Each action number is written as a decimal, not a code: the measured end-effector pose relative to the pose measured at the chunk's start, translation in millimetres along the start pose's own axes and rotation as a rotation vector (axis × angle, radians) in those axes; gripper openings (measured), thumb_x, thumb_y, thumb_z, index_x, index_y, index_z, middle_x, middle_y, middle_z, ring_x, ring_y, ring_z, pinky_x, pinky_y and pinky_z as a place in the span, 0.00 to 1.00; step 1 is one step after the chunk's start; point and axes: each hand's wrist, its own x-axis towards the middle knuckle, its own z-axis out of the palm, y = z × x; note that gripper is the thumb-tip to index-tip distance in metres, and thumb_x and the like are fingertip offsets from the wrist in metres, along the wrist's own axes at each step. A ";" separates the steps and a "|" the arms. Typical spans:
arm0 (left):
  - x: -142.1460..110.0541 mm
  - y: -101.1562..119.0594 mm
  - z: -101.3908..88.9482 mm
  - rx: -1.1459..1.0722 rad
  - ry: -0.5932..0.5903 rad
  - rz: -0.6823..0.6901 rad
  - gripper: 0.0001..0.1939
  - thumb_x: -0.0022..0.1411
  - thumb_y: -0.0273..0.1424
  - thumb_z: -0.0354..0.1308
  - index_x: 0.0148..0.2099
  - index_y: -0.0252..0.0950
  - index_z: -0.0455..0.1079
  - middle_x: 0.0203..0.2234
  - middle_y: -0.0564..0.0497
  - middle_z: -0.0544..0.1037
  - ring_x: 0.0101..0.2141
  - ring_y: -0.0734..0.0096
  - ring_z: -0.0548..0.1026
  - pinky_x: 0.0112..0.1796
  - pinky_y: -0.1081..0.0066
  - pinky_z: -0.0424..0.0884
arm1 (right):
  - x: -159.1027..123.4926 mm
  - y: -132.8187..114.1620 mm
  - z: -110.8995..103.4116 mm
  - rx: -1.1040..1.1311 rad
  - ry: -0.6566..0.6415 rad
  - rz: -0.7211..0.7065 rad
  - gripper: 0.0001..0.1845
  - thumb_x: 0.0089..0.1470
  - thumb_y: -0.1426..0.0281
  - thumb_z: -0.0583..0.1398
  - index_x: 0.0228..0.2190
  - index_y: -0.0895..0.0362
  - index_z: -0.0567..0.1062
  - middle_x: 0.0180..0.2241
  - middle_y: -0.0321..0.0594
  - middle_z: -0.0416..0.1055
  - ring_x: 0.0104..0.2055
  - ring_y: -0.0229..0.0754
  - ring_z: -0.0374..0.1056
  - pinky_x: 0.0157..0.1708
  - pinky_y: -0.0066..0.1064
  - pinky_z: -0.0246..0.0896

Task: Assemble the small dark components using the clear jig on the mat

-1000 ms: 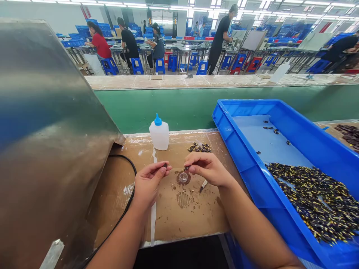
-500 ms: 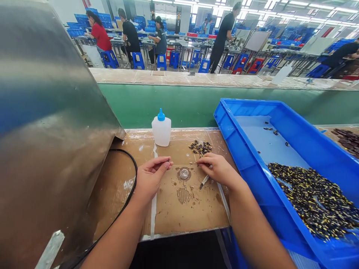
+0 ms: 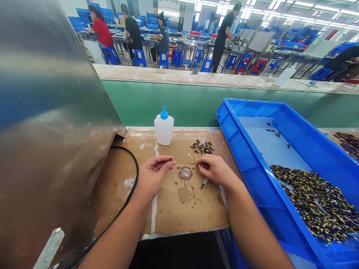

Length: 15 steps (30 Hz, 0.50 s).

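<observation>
Pinching a tiny dark part (image 3: pixel 169 161) in your left hand (image 3: pixel 153 176), you work close to the round shiny disc (image 3: pixel 185 173) on the desk (image 3: pixel 196 213). Your right hand (image 3: pixel 215 170) is also pinched, its hold too small to tell; this fine step calls for steady fingers (image 3: pixel 206 161).

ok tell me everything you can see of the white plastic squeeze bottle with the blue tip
The translucent white plastic squeeze bottle has a squarish body with rounded shoulders and a tapered blue nozzle cap. It stands upright near the back edge of a brown cardboard-covered bench, which alone touches it. Its contents cannot be made out.
</observation>
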 end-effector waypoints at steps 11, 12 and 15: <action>1.3 -0.7 -1.2 -0.113 0.009 -0.052 0.19 0.47 0.36 0.84 0.35 0.32 0.80 0.39 0.42 0.86 0.37 0.66 0.86 0.40 0.77 0.83 | -2.5 -13.1 -4.4 0.219 0.112 -0.092 0.07 0.67 0.66 0.66 0.36 0.54 0.83 0.32 0.37 0.82 0.31 0.37 0.74 0.32 0.28 0.65; 1.5 -1.4 -1.4 -0.109 0.012 -0.056 0.19 0.47 0.36 0.84 0.35 0.32 0.80 0.39 0.42 0.86 0.37 0.66 0.86 0.40 0.77 0.83 | -2.6 -17.1 -4.9 0.226 0.120 -0.133 0.06 0.68 0.67 0.66 0.37 0.54 0.82 0.33 0.37 0.82 0.32 0.37 0.75 0.32 0.28 0.66; 1.3 -2.8 -0.7 -0.089 0.009 -0.054 0.18 0.48 0.36 0.83 0.35 0.33 0.82 0.39 0.41 0.86 0.36 0.67 0.86 0.42 0.77 0.83 | -2.5 -26.9 -4.2 0.191 0.090 -0.246 0.05 0.70 0.69 0.64 0.40 0.54 0.82 0.34 0.37 0.81 0.34 0.38 0.76 0.36 0.29 0.69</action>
